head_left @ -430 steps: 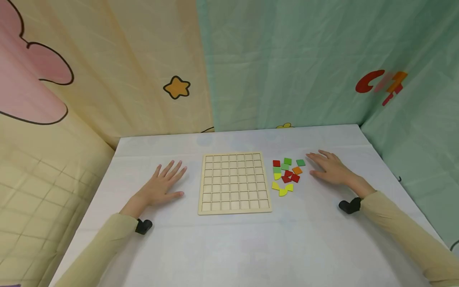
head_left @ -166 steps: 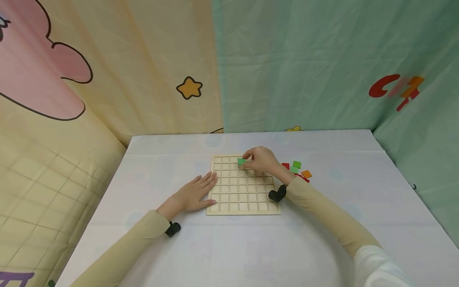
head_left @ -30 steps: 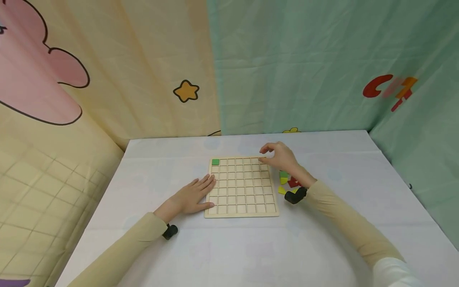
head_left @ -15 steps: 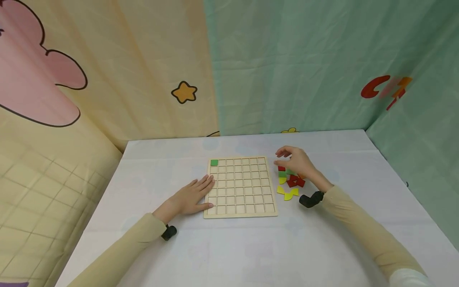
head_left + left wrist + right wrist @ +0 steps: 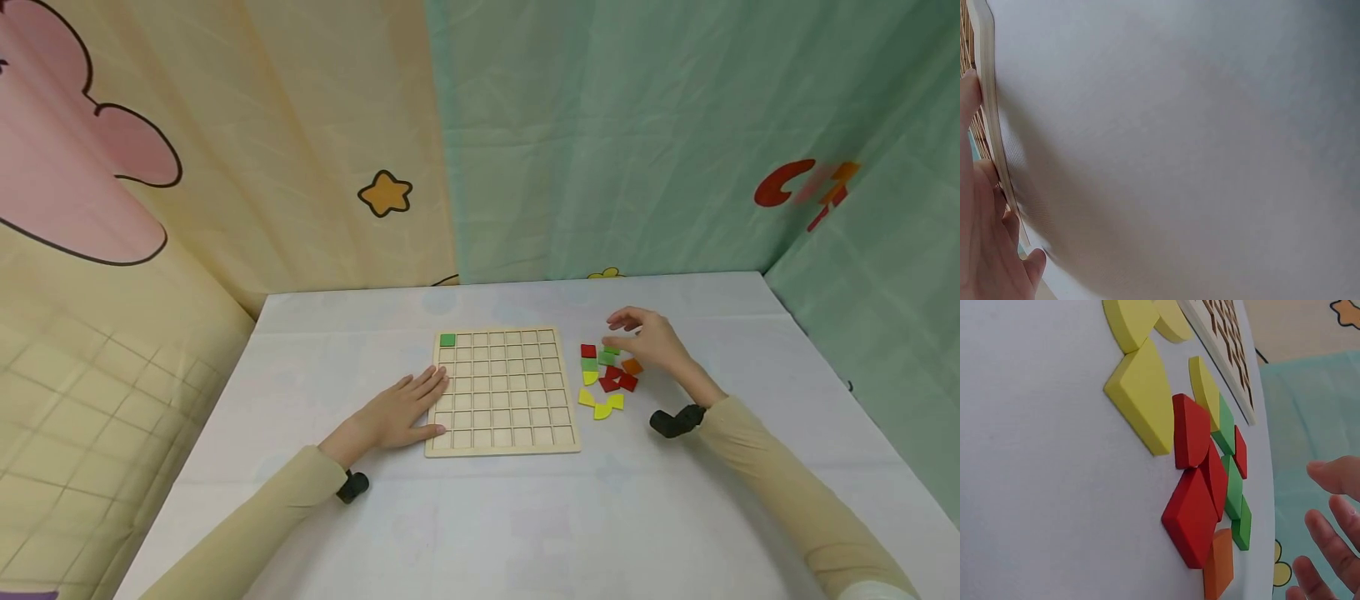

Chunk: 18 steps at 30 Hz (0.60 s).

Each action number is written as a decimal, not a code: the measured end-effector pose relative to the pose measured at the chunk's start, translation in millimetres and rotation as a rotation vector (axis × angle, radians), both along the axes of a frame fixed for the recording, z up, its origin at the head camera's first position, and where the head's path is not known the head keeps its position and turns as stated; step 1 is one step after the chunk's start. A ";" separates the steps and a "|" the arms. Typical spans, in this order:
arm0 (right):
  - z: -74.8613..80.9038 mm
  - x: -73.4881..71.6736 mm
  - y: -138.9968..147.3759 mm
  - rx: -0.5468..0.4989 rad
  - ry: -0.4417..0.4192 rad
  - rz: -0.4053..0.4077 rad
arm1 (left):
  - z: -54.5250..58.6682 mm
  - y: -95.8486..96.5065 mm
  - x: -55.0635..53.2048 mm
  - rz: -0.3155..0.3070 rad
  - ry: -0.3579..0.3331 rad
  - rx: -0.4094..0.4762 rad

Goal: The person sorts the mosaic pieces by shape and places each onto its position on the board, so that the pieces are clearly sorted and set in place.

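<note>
A pale wooden grid board (image 5: pixel 504 392) lies flat on the white table. One green square tile (image 5: pixel 447 340) sits in its far-left corner cell. My left hand (image 5: pixel 401 411) rests spread on the board's left edge; in the left wrist view its fingers lie along the wooden rim (image 5: pixel 989 100). Right of the board, my right hand (image 5: pixel 651 340) hovers by the far side of the loose tiles, thumb and fingers apart with nothing between them. Nearest it are green tiles (image 5: pixel 1233 487) and an orange tile (image 5: pixel 632 366). The right hand partly covers one green tile in the head view.
Several red tiles (image 5: pixel 628 382) lie in the middle of the loose group, with another red tile (image 5: pixel 588 351) at its far left. Yellow rounded tiles (image 5: pixel 603 411) lie nearer the front. Patterned curtains (image 5: pixel 570 167) stand behind the table and at both sides.
My right hand has moved right, from the board's far-right corner to over the loose tiles. Since the oldest frame, a green tile has come onto the board and my left hand onto its edge.
</note>
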State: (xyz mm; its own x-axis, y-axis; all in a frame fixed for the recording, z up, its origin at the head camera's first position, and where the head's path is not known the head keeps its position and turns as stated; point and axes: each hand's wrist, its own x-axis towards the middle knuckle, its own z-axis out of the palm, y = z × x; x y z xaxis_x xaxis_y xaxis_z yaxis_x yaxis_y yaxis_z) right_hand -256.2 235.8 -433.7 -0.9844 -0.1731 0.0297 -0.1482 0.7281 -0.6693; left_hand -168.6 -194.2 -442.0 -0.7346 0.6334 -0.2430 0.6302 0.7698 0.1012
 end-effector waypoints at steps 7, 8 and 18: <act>-6.3 0.5 12.5 -0.009 -0.017 -0.007 | -1.6 -0.6 -0.4 0.012 -0.009 -0.007; -7.2 0.5 14.1 -0.004 -0.022 -0.006 | -2.1 -0.8 -0.3 0.014 -0.009 -0.012; -13.6 -1.7 23.5 0.027 -0.045 0.028 | -4.2 -1.7 -1.0 0.022 -0.014 0.001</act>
